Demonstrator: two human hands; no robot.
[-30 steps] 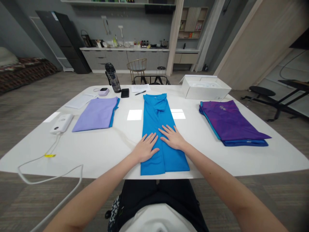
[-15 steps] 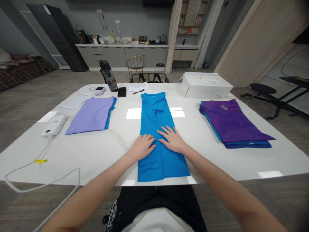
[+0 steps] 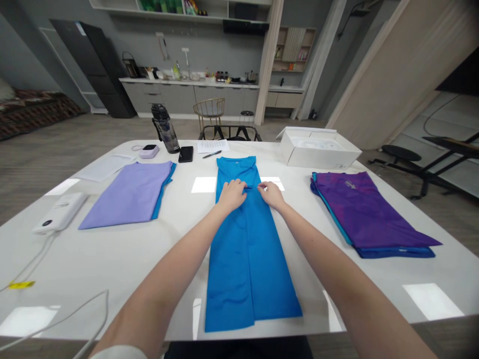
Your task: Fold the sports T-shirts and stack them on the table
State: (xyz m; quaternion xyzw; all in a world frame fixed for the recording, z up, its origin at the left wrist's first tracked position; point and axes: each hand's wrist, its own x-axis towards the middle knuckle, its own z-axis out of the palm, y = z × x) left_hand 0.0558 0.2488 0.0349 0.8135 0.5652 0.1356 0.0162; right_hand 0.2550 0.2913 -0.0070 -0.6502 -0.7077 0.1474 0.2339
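Note:
A bright blue garment (image 3: 247, 249), folded into a long narrow strip, lies down the middle of the white table (image 3: 112, 259), running from the near edge toward the far side. My left hand (image 3: 232, 194) rests on the strip's upper part with its fingers curled onto the cloth. My right hand (image 3: 272, 194) is beside it at the strip's right edge, fingers bent and pinching the fabric at a folded sleeve.
A folded lilac garment (image 3: 129, 195) lies left, a purple and blue stack (image 3: 368, 212) right. A white power bank (image 3: 60, 213) with cable sits far left. At the far side stand a dark bottle (image 3: 164, 128), phone (image 3: 186, 153), papers with pen (image 3: 212, 146) and an open white box (image 3: 318, 147).
Both hands slid from the strip's lower half, where they lay flat, up to its upper part and curled onto the cloth. The camera moved closer over the table.

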